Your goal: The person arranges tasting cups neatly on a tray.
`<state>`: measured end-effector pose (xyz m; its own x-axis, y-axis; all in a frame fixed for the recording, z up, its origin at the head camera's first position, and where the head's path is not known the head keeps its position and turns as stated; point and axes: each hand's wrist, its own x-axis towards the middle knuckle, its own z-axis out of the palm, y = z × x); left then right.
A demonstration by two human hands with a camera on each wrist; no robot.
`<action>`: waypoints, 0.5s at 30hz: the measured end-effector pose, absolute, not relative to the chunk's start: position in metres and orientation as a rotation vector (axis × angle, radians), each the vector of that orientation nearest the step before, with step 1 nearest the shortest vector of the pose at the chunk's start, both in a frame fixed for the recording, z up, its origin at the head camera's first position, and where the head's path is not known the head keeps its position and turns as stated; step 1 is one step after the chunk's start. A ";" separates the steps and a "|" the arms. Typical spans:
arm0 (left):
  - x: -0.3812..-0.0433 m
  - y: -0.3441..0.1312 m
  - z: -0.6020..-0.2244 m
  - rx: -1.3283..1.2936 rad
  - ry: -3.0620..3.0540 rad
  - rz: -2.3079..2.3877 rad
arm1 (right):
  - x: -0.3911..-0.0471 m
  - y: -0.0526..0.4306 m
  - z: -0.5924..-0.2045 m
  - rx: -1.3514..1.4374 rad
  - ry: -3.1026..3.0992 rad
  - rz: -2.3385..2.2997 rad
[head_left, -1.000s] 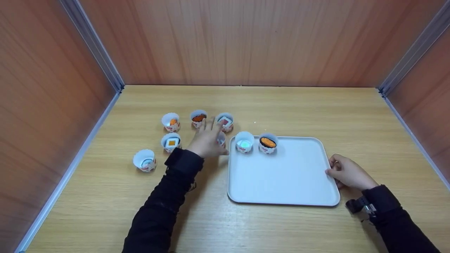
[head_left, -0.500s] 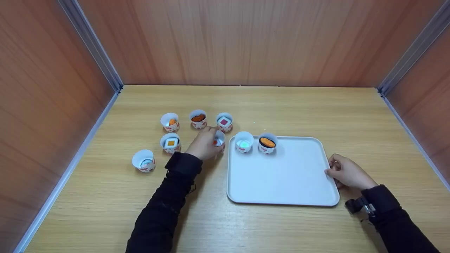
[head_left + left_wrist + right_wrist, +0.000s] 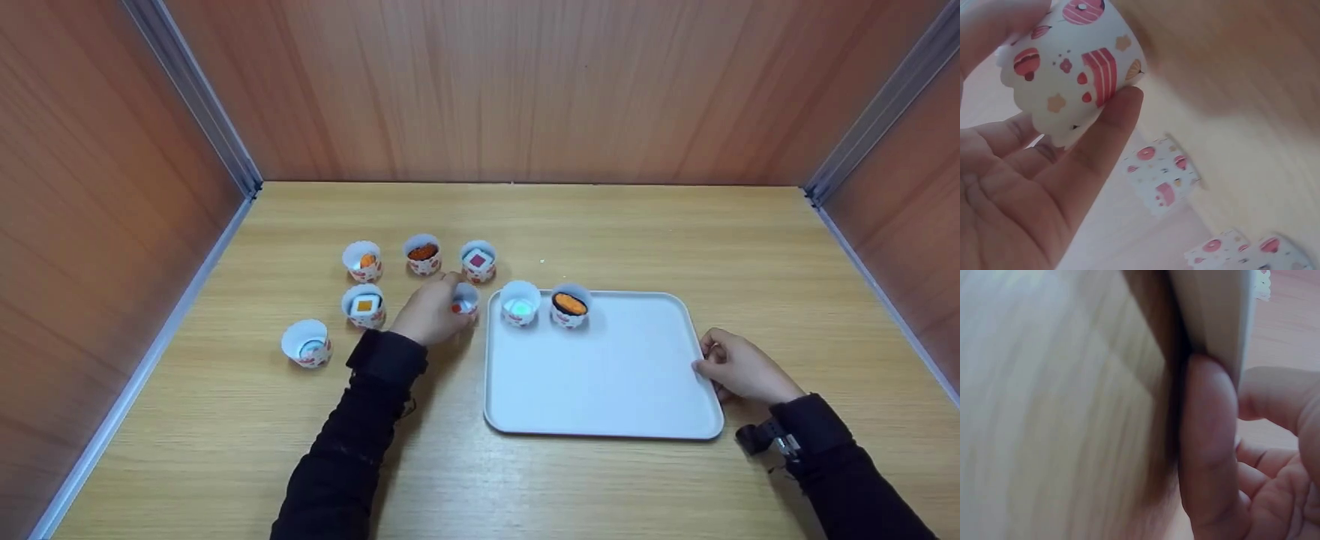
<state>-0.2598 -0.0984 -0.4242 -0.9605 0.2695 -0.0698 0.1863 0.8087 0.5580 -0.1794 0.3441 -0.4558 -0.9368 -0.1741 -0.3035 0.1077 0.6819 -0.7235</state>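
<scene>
Pinching is what your L hand (image 3: 431,311) does: it has a small paper cup (image 3: 466,297) by the sides. The cup lies to the R of that hand, mouth up, w/ a bit of red inside. It's short & round, so no long side to mind. Can't tell if it's up off the table (image 3: 187,450) or sits on it.

Just R of the cup, w/ a tiny gap, is the L edge of the white tray (image 3: 600,382); I'd say that gap is the main thing to watch. The cup is by the tray's far L corner, & the tray's long side runs L to R. Your L hand is the near one; your R hand (image 3: 746,367) is way over at the other end, gripping the tray's R edge.

In that same corner, on the tray, sits a pale green cup (image 3: 520,301), right across the edge from yours. Just R of it is an orange-top cup (image 3: 571,306).

A bit behind your cup is a pink-square cup (image 3: 478,262), w/ a dark red cup (image 3: 424,255) to its L. Out L of your hand is a yellow-square cup (image 3: 365,306).
</scene>
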 end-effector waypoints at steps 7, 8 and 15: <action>-0.248 -0.087 -0.407 0.404 2.891 0.901 | -0.179 0.343 -0.455 -0.059 2.550 -1.125; -0.246 -0.085 -0.405 0.415 2.902 0.910 | -0.179 0.343 -0.455 -0.054 2.553 -1.117; -0.225 -0.060 -0.393 0.578 2.956 0.991 | -0.179 0.344 -0.455 -0.057 2.575 -1.083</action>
<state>-0.2246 -0.0605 -0.3929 -0.9331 0.3307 0.1414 0.3491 0.7382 0.5772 -0.1792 0.3440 -0.4545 -0.9395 -0.1687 -0.2981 0.0952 0.7075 -0.7003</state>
